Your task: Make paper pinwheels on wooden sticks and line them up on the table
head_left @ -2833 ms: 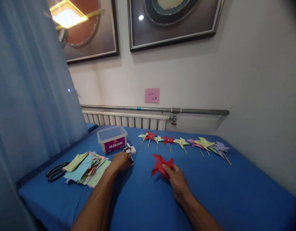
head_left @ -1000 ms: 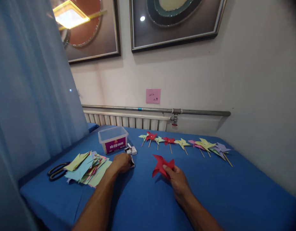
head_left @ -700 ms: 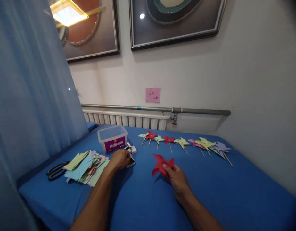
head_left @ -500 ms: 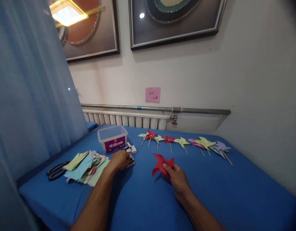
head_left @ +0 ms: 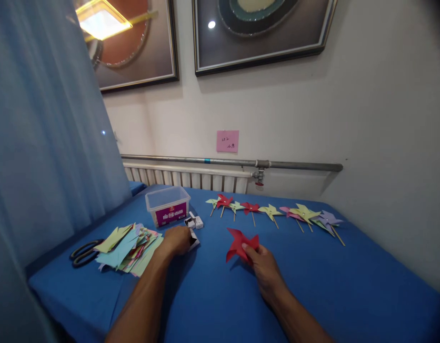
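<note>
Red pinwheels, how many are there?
3. One red pinwheel is in the right hand. In the row behind, another red one is second from left, the last red one fourth. Papers could hide more.

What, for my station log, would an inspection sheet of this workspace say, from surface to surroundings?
Surface: blue cloth, a seam near its left front.
Things in use: red pinwheel, no stick visible; small open box.
Clutter: loose paper pile, overlapping; black-handled scissors beside it, blades hidden; clear tub with purple label; pinwheels on sticks across the back.
Hands: right hand pinches the red pinwheel; left hand at the small open box, fingertips hidden.
Cables: nothing seen.
Surroundings: blue curtain at left; radiator and pipe behind; pink note and framed pictures on the wall.
</note>
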